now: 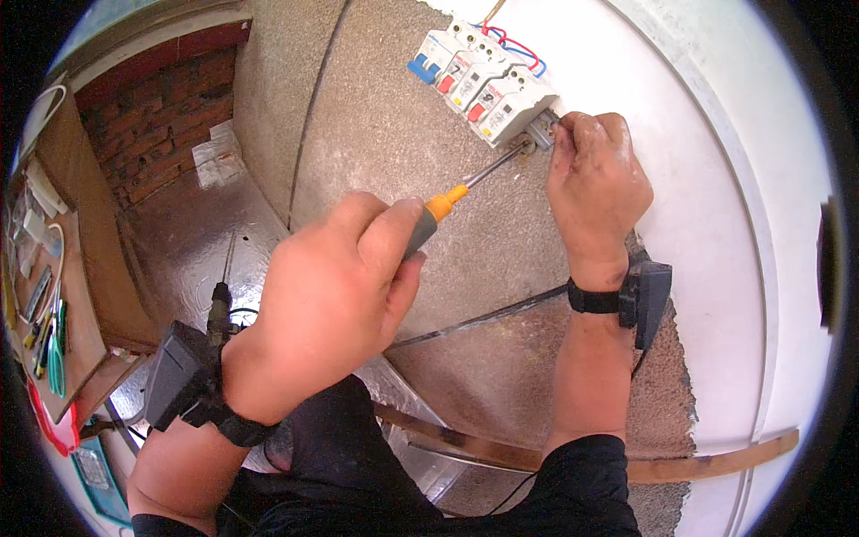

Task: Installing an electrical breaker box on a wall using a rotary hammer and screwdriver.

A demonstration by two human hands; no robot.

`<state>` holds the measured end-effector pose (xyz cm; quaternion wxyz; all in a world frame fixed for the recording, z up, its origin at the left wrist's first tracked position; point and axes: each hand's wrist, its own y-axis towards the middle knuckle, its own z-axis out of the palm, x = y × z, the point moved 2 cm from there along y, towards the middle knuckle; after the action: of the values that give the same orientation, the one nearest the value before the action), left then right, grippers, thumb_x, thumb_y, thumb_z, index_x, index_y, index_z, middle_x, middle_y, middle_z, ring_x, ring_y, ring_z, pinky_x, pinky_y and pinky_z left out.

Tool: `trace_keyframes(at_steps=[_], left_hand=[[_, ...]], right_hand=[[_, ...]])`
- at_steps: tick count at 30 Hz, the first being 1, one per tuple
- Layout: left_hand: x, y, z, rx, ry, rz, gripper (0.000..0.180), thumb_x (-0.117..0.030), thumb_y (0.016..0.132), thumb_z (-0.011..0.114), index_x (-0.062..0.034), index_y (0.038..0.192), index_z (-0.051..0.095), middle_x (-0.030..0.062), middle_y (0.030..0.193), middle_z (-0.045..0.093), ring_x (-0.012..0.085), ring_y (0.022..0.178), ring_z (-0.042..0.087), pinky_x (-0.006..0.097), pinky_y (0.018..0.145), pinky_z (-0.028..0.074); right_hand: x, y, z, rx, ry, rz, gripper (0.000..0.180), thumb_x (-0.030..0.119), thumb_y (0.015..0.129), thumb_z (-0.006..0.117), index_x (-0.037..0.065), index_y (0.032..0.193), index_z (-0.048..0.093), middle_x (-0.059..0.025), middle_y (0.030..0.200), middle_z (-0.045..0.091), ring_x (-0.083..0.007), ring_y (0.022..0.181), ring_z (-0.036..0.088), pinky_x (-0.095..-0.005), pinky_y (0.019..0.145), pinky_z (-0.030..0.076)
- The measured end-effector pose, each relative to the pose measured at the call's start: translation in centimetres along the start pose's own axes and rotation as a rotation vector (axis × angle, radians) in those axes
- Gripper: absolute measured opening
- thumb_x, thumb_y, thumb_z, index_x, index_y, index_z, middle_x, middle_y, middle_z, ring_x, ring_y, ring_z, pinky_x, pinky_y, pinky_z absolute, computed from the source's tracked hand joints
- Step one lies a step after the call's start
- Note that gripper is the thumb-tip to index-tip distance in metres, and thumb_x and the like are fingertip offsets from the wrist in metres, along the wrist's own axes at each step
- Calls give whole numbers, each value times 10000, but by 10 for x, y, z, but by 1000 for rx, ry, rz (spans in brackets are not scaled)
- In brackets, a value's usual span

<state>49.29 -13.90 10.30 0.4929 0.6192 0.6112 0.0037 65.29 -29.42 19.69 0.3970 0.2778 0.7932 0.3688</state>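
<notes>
My left hand (331,277) is closed around a screwdriver (443,204) with a yellow and dark grey handle. Its metal shaft slants up to the right, and the tip is at the wall beside the lower right end of a row of white circuit breakers (483,85). The breakers have blue and red levers, and red and blue wires (519,45) loop over their top. A short grey metal mounting rail (541,130) sticks out past the last breaker. Thumb and forefinger of my right hand (598,192) pinch at the rail's end; the fingertips partly hide it.
Rough brown wall (403,116) meets a white strip on the right. A wooden batten (716,467) crosses low in front. At far left, a wooden shelf (85,313) holds teal-handled pliers (58,349) and other tools. A thin dark rod-like tool (221,300) stands near my left wrist.
</notes>
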Motion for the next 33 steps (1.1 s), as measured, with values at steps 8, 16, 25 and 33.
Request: trace_keyframes(at_steps=[8, 16, 25, 33], left_hand=[[19, -4, -1, 35, -1020, -614, 302, -77, 844, 666, 2, 1126, 591, 70, 1000, 647, 233, 825, 657, 371, 670, 540], [16, 3, -3, 13, 4, 214, 339, -81, 876, 642, 38, 1183, 563, 115, 1073, 651, 199, 897, 651, 349, 727, 547], [20, 5, 6, 281, -1154, -860, 362, -90, 853, 681, 35, 1171, 558, 154, 1031, 666, 251, 784, 646, 377, 680, 539], [10, -1, 7, -91, -101, 132, 380, -27, 774, 694, 0, 1136, 585, 186, 943, 623, 374, 814, 630, 391, 716, 523]], right_hand=[[-2, -3, 2, -41, -2, -35, 179, 83, 720, 710, 159, 852, 616, -24, 856, 584, -257, 696, 636, -367, 556, 499], [-2, -1, 0, 0, 31, -26, 89, 129, 818, 708, 152, 890, 660, -12, 847, 600, -226, 711, 636, -333, 587, 494], [-4, -3, 4, -2, 4, -21, 103, 126, 806, 714, 157, 889, 660, -4, 854, 601, -222, 712, 637, -335, 586, 493], [-3, -3, 5, -51, 1, -32, 162, 74, 722, 693, 167, 839, 628, -18, 854, 584, -247, 689, 634, -351, 548, 501]])
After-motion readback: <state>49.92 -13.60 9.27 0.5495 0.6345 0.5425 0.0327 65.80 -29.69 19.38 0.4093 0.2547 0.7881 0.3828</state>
